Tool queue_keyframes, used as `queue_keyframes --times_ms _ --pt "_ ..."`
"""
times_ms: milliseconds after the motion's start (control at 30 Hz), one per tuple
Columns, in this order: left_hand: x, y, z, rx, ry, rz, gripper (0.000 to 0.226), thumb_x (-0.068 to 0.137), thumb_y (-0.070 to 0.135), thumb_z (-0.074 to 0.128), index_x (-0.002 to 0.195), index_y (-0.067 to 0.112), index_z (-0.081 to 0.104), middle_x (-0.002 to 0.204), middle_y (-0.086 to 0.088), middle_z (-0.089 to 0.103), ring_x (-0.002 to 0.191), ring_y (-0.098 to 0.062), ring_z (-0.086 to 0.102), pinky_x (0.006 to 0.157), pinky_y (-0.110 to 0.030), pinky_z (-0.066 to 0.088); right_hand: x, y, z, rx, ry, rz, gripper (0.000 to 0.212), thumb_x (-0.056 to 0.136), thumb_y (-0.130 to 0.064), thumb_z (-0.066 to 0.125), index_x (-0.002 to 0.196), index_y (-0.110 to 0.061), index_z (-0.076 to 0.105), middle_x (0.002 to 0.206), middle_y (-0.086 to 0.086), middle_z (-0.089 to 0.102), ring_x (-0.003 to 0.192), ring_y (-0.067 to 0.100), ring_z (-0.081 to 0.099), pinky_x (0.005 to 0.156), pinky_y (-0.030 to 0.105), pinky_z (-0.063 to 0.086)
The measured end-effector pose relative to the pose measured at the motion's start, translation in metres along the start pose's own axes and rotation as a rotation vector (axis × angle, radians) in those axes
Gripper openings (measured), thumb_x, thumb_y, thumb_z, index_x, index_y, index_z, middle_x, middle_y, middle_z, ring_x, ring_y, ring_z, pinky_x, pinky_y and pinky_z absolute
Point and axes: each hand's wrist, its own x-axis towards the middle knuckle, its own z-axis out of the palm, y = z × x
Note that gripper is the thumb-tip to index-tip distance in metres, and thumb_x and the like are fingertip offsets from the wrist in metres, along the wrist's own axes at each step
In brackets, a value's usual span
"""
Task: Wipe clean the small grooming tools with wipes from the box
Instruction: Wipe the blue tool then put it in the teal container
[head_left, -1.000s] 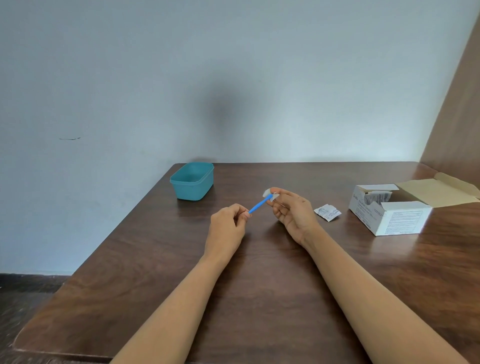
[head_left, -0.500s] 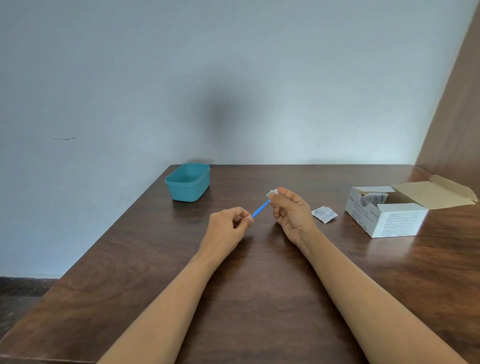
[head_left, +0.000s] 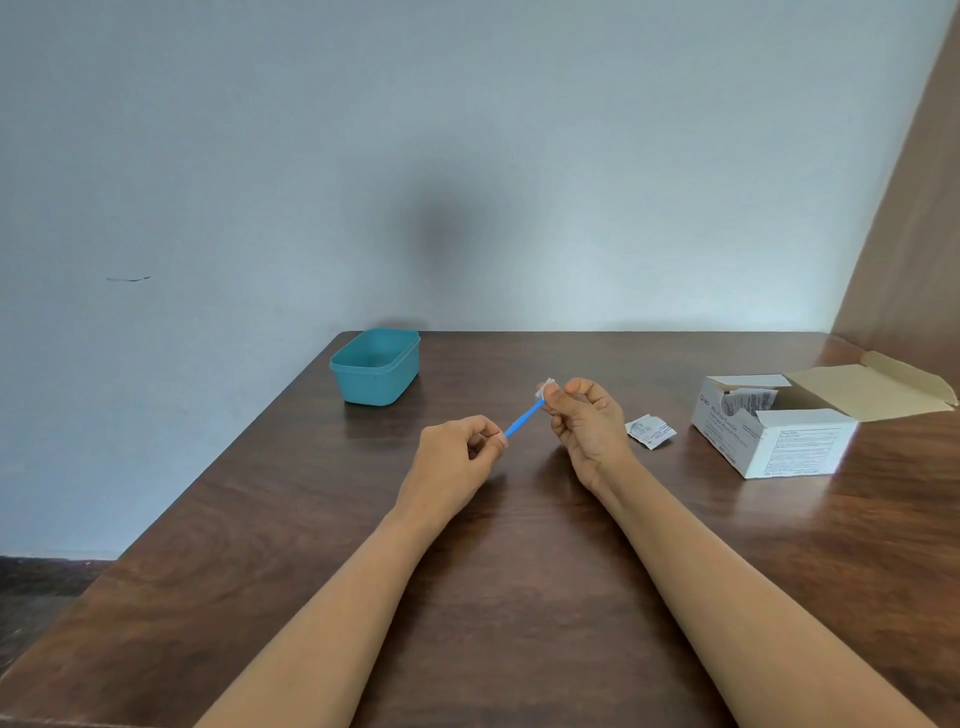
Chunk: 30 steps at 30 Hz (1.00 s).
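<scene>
Item under inspection: a thin blue stick (head_left: 524, 418), held clear of the table (head_left: 519, 597) at the centre of the frame and sloping up towards the right.

Grip: the left hand (head_left: 457, 449) pinches the stick's lower end between thumb and forefinger, with the other fingers curled in. The right hand (head_left: 587, 421) pinches a small white wipe (head_left: 546, 387) around the upper end. A corner of the wipe shows above the thumb. The tip itself is hidden, so what kind of tool this is cannot be told.

Change noted: compared with a second ago, the right hand's fingers have drawn in tighter around the wipe. Slightly less blue shows between the two hands. Both hands sit in nearly the same part of the frame as before, and the left-hand pinch is unchanged.

Finding: the wipe is being worked over the far end rather than run along the shaft. Cleaning of this tool appears to be under way but not finished.

Surroundings: a torn sachet (head_left: 650, 430) lies on the table just right of the right hand. Farther right, the box (head_left: 779, 441) stands with its flap open and sachets visible inside. A teal tub (head_left: 376, 371) sits at the upper left of the table, its contents not visible.
</scene>
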Motion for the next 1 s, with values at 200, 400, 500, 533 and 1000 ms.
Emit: queue_keyframes --times_ms 200,400,500,533,1000 --pt "0.001 -0.0016 0.0004 0.013 0.006 -0.006 0.013 0.091 0.03 0.06 0.092 0.024 0.071 0.067 0.008 0.064 0.067 -0.008 0.059 0.062 -0.016 0.047 -0.0004 -0.0023 -0.0004 0.018 0.047 -0.004 0.033 0.076 0.007 0.071 0.074 -0.019 0.05 0.064 -0.001 0.071 0.058 0.006 0.06 0.048 0.013 0.042" --pt "0.0002 -0.001 -0.0005 0.002 -0.004 0.019 0.012 0.091 0.031 0.06 0.091 0.026 0.071 0.067 0.01 0.064 0.067 -0.004 0.057 0.061 -0.011 0.044 -0.0004 -0.0022 -0.0013 0.045 0.051 0.008 0.032 0.072 -0.001 0.078 0.071 -0.019 0.052 0.066 -0.002 0.069 0.068 0.011 0.06 0.049 0.014 0.042" --pt "0.0003 -0.0013 -0.0007 -0.001 -0.004 0.018 0.012 0.091 0.03 0.06 0.091 0.026 0.071 0.067 0.009 0.064 0.067 -0.005 0.058 0.061 -0.012 0.044 -0.0003 -0.0016 -0.0012 0.021 0.018 -0.007 0.029 0.075 -0.003 0.076 0.071 -0.018 0.052 0.068 -0.001 0.071 0.063 0.008 0.061 0.051 0.014 0.042" --pt "0.0006 -0.0017 -0.0007 0.0 -0.001 0.013 0.012 0.091 0.03 0.06 0.092 0.025 0.071 0.068 0.009 0.064 0.066 -0.005 0.058 0.062 -0.012 0.045 -0.0002 -0.0015 -0.0011 0.001 0.005 -0.017 0.028 0.076 -0.004 0.075 0.071 -0.018 0.052 0.068 -0.001 0.071 0.062 0.007 0.062 0.052 0.014 0.042" --pt "-0.0003 -0.0024 -0.0003 -0.009 -0.017 0.03 0.013 0.09 0.03 0.06 0.085 0.026 0.071 0.059 0.009 0.062 0.06 -0.001 0.054 0.062 -0.018 0.046 0.0008 0.0 -0.0036 -0.089 0.034 -0.089 0.037 0.07 -0.001 0.079 0.066 -0.02 0.048 0.072 0.011 0.059 0.067 0.02 0.048 0.053 0.018 0.036"
